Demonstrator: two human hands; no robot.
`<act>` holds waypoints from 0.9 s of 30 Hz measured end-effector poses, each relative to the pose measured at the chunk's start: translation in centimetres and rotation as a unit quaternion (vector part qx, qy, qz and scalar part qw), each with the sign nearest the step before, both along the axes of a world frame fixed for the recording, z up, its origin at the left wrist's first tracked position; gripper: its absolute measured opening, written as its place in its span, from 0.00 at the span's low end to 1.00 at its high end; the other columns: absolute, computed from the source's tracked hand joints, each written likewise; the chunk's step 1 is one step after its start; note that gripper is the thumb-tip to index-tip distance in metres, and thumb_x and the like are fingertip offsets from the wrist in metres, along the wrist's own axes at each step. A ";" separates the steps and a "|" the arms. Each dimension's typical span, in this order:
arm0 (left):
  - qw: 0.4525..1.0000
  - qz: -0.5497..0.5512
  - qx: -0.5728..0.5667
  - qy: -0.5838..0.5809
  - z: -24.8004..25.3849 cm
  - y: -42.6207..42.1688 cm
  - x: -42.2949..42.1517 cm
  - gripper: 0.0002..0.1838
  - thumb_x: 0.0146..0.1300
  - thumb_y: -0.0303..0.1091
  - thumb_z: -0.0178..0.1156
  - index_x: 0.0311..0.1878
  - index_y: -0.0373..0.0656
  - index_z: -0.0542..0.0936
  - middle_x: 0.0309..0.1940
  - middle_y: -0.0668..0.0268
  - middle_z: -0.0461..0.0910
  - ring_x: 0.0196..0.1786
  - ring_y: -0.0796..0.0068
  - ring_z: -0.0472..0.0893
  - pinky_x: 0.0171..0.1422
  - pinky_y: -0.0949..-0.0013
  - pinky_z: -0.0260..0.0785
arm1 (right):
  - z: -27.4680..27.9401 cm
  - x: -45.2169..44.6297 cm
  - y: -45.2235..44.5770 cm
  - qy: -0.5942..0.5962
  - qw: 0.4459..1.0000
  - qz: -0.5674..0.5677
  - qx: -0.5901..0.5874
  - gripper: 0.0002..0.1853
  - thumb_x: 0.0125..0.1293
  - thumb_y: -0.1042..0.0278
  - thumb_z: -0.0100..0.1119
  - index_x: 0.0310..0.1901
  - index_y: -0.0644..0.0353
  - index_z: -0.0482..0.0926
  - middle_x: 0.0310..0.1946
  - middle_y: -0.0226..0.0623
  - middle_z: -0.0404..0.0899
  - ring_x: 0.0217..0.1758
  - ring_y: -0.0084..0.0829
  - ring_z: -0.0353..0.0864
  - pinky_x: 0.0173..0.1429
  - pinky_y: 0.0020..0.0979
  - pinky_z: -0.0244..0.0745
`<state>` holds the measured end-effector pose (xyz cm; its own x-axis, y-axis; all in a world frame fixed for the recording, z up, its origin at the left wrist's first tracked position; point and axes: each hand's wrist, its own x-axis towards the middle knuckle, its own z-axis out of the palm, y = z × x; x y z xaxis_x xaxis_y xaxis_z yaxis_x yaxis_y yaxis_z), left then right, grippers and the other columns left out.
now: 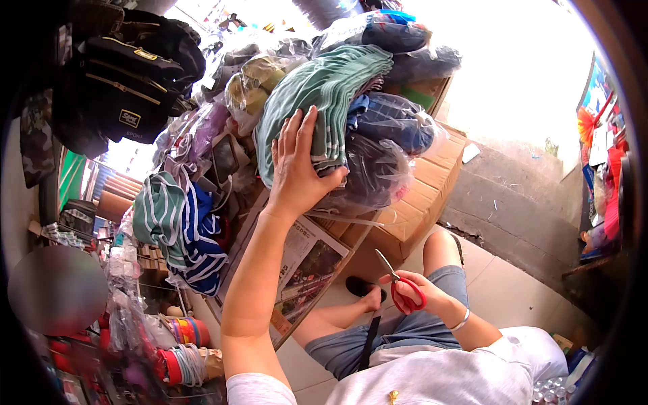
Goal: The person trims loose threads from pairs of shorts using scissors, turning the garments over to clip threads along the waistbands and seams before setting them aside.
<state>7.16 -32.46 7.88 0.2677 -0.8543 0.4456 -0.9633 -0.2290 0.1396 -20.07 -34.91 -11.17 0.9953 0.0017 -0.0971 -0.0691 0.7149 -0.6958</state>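
My left hand [297, 158] lies with spread fingers on a thick stack of green cloth pieces [324, 88] with pale edges, its thumb near the stack's lower edge. The stack rests among clear plastic bags of dark and blue cloth. Low over my lap, my right hand [425, 293] is closed on red-handled scissors [408, 295], whose blades point up and to the left, slightly apart. The scissors are away from the cloth. Left of the stack lie a green striped cloth [158, 216] and a blue and white striped cloth [199, 236].
A newspaper [304, 260] covers the surface below the stack. Beside it stands a cardboard box [425, 189]. Black bags [128, 81] hang at the upper left. Colourful rolls [185, 331] lie at the lower left. Grey steps [506, 209] are at the right.
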 end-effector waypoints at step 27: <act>0.864 0.005 -0.482 -0.149 21.9 5.4 5.5 0.12 0.66 0.25 0.54 0.52 0.38 0.77 0.47 0.63 0.79 0.49 0.75 0.77 0.59 0.72 0.66 | -0.5 -3.1 -0.1 -0.012 0.998 0.053 -0.039 0.25 0.72 0.50 0.51 0.61 0.60 0.72 0.23 0.24 0.73 0.23 0.14 0.72 0.27 0.16 0.65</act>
<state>12.70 -27.05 29.79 0.0238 -0.0474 0.9986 -0.9881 -0.1532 0.0162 -23.19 -35.00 -11.66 0.9919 0.1011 -0.0774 -0.1247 0.6484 -0.7510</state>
